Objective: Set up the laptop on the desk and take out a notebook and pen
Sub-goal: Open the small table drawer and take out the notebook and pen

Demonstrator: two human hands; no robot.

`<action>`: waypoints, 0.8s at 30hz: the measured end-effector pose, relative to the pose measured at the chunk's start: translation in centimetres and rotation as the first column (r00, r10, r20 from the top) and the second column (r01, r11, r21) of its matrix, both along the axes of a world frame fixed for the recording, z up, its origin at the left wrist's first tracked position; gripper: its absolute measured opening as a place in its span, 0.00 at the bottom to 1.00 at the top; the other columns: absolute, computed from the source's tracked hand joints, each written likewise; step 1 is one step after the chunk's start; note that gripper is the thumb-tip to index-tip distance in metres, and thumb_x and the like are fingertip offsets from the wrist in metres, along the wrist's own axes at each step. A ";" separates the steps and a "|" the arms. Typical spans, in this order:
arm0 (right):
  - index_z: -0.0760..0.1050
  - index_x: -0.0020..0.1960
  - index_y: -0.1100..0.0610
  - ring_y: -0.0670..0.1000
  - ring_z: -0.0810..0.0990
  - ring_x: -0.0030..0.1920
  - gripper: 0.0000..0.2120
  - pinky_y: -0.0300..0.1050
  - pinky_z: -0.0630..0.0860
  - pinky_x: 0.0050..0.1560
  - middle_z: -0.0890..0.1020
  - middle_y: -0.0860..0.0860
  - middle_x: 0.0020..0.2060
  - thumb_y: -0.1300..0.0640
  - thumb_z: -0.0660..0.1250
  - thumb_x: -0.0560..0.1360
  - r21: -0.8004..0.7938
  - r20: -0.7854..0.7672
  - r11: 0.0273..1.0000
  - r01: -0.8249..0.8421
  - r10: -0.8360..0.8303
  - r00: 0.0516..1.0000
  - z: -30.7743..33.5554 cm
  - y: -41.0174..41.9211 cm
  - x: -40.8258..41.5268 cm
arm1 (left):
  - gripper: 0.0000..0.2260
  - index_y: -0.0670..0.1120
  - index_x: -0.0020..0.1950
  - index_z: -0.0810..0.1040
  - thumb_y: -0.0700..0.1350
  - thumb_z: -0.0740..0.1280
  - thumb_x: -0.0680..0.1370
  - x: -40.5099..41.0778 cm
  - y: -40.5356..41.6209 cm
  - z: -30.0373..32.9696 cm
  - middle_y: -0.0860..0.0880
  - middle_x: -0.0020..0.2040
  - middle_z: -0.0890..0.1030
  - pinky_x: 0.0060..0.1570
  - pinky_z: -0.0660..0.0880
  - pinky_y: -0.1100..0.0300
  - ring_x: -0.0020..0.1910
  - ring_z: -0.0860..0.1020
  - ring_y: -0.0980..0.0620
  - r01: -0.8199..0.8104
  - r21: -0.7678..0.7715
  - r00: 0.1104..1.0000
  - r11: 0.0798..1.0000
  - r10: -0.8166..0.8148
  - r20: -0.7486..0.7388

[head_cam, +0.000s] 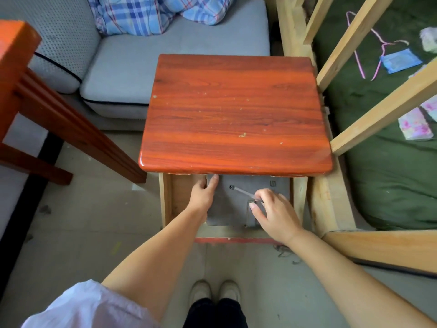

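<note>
Early yet: surface (236, 110) bare; right hand (272, 209) grip pinching pen (243, 192) over drawer's (166, 200) grey laptop (227, 209); left hand (203, 192) grip loosely curled at laptop's edge.

The red-brown wooden table (234, 110) stands in the middle of the view, its top bare but for pale specks. At its 6 o'clock edge the drawer (166, 197) stands pulled out, carrying a flat grey notebook (227, 209), and across that lies a clear pen (243, 192), tip towards 10 o'clock.
</note>
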State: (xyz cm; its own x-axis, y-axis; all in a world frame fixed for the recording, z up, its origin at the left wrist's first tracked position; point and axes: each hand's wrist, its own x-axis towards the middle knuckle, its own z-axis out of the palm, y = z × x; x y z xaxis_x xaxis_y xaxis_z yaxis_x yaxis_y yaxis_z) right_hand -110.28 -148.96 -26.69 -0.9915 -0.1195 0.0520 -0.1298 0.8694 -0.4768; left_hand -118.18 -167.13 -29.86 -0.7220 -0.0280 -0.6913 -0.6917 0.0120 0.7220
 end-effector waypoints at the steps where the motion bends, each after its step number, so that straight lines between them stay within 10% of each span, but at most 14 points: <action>1: 0.70 0.41 0.58 0.56 0.77 0.36 0.06 0.46 0.70 0.41 0.79 0.51 0.35 0.55 0.62 0.73 -0.005 -0.010 1.000 0.009 -0.009 1.000 0.4 0.1 0.0 | 0.18 0.47 0.59 0.74 0.56 0.66 0.75 0.2 0.0 0.4 0.44 0.58 0.80 0.60 0.75 0.46 0.56 0.79 0.45 -0.014 0.008 1.000 1.000 0.014 0.023; 8: 0.55 0.26 0.53 0.54 0.64 0.24 0.21 0.44 0.59 0.28 0.69 0.51 0.22 0.57 0.60 0.75 -0.226 0.122 0.892 0.392 -0.374 0.919 3.7 0.3 1.0 | 0.10 0.47 0.55 0.77 0.50 0.65 0.77 3.8 -3.9 5.2 0.46 0.51 0.84 0.38 0.82 0.56 0.43 0.84 0.51 0.119 0.186 0.988 0.975 -0.136 0.078; 17: 0.72 0.35 0.62 0.52 0.70 0.22 0.12 0.42 0.67 0.25 0.75 0.54 0.24 0.63 0.54 0.75 -0.260 0.715 0.360 0.896 -0.551 0.429 2.2 -2.3 7.4 | 0.15 0.35 0.57 0.76 0.46 0.66 0.77 10.4 -8.4 7.3 0.40 0.54 0.81 0.55 0.76 0.54 0.53 0.79 0.44 0.582 0.263 0.767 0.770 -0.627 0.139; 20: 0.74 0.46 0.67 0.54 0.77 0.29 0.10 0.43 0.73 0.27 0.80 0.58 0.33 0.66 0.54 0.76 -0.229 0.812 0.117 0.967 -0.525 0.255 0.1 -3.2 9.2 | 0.06 0.47 0.42 0.78 0.48 0.67 0.76 12.3 -7.6 5.2 0.51 0.39 0.78 0.38 0.71 0.71 0.38 0.76 0.56 0.818 0.042 0.563 0.574 -0.813 0.147; 24: 0.63 0.66 0.70 0.63 0.76 0.60 0.16 0.58 0.75 0.58 0.74 0.66 0.61 0.68 0.49 0.80 -0.192 0.955 -0.308 0.932 -0.276 0.106 -2.1 -5.1 8.3 | 0.10 0.50 0.35 0.73 0.49 0.65 0.76 13.9 -6.2 1.1 0.50 0.38 0.77 0.40 0.69 0.61 0.43 0.75 0.48 0.939 -0.258 0.279 0.226 -0.941 0.192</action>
State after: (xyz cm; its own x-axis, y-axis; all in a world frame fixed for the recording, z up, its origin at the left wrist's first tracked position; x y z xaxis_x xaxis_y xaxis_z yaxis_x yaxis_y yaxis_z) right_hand -101.94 -154.02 -28.82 -0.1982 0.3580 -0.9125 0.6308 -0.6659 -0.3983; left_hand -104.33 -173.36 -28.73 -0.3658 0.4989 -0.7857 -0.0378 0.8355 0.5482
